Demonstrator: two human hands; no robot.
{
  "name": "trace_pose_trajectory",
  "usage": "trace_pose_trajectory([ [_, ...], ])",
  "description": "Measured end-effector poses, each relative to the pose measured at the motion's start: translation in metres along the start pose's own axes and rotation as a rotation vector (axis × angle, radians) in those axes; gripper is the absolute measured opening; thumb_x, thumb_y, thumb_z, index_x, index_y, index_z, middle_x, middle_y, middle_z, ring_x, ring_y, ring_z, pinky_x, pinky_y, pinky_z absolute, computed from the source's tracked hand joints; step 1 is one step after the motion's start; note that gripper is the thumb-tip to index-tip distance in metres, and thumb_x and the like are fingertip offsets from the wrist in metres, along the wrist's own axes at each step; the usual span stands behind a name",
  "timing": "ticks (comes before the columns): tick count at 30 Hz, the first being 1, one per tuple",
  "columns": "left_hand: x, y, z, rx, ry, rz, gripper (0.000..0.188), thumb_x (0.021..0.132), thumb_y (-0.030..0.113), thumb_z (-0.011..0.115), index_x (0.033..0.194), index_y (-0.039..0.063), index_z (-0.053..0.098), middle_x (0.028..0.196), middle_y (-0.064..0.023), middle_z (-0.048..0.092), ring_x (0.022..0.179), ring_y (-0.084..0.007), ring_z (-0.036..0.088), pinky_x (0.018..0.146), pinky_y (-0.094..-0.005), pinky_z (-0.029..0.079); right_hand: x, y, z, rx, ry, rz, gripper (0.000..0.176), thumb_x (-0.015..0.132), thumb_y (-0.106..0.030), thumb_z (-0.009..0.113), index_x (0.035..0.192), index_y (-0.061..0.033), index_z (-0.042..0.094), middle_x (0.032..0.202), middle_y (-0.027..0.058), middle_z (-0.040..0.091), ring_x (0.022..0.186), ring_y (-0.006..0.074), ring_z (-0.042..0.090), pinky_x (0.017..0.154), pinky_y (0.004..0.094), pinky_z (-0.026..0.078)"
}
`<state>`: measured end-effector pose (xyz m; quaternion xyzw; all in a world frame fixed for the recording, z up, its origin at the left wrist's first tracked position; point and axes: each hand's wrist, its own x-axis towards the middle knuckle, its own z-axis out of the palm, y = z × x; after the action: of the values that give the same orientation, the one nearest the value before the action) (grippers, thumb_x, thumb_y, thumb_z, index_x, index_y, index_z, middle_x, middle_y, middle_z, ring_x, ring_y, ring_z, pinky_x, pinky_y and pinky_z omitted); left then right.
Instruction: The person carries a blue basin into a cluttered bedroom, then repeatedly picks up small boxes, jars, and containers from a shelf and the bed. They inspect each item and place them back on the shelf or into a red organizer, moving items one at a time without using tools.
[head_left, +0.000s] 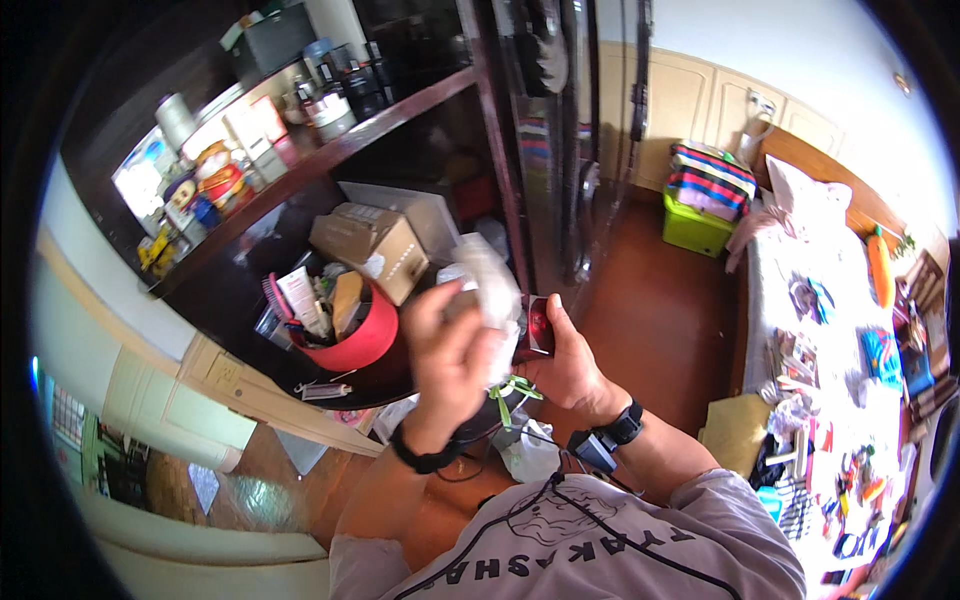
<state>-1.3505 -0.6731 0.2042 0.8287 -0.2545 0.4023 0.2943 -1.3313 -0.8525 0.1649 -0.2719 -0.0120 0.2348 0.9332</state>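
Observation:
My right hand (574, 364) grips a dark red, glossy box-like object (538, 326), its thumb on the outer edge. Beside it, my left hand (448, 345) is raised and motion-blurred, its fingers spread next to a blurred whitish tissue or thin plastic (491, 289). Whether the left fingers touch or pinch this white material cannot be told. Left of the hands stands a round red tub (360, 341) holding a pink hairbrush (277, 298), a white tube (302, 298) and other small items. Behind the hands is an open cardboard box (382, 251).
A dark shelf edge (337, 142) bearing bottles and figurines runs above the tub. A small tube (324, 391) lies near the dark surface's edge. Green leaves (512, 394) and a white plastic bag (527, 452) are below the hands. At right stand a green bin (694, 221) and a cluttered bed (780, 292).

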Motion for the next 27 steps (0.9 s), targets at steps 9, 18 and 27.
trace_pose_trajectory([
  [9, 0.016, -0.014, -0.001, -0.523, -0.182, -0.151, 0.022, 0.102, 0.009, 0.064, 0.122, -0.002, 0.064, 0.118, -0.0129, 0.062, 0.098, -0.0202, 0.064, 0.086, -0.0322, 0.054, 0.018, 0.021, 0.011, -0.230, -0.019, -0.024, 0.054, 0.110, -0.058, 0.040, 0.133, -0.0127, 0.059, 0.117, 0.0060, 0.068, 0.101, 0.0218, 0.067, 0.076, 0.0432, 0.057],
  [18, -0.009, -0.001, 0.005, -0.345, 0.064, -0.036, 0.029, 0.102, 0.009, 0.057, 0.127, 0.001, 0.067, 0.125, -0.0163, 0.063, 0.115, -0.0327, 0.062, 0.099, -0.0420, 0.049, 0.026, 0.014, 0.001, -0.091, -0.243, 0.048, 0.046, 0.113, -0.044, 0.042, 0.141, -0.0109, 0.057, 0.129, 0.0088, 0.066, 0.116, 0.0221, 0.065, 0.102, 0.0406, 0.051],
  [27, -0.008, -0.005, -0.044, -0.329, -0.315, 0.461, 0.035, 0.094, 0.018, 0.069, 0.127, 0.004, 0.069, 0.137, -0.0161, 0.062, 0.134, -0.0384, 0.056, 0.115, -0.0520, 0.045, 0.010, 0.018, -0.012, 0.157, -0.343, 0.604, 0.050, 0.109, -0.053, 0.033, 0.132, -0.0173, 0.060, 0.124, 0.0060, 0.067, 0.110, 0.0265, 0.066, 0.093, 0.0514, 0.054],
])
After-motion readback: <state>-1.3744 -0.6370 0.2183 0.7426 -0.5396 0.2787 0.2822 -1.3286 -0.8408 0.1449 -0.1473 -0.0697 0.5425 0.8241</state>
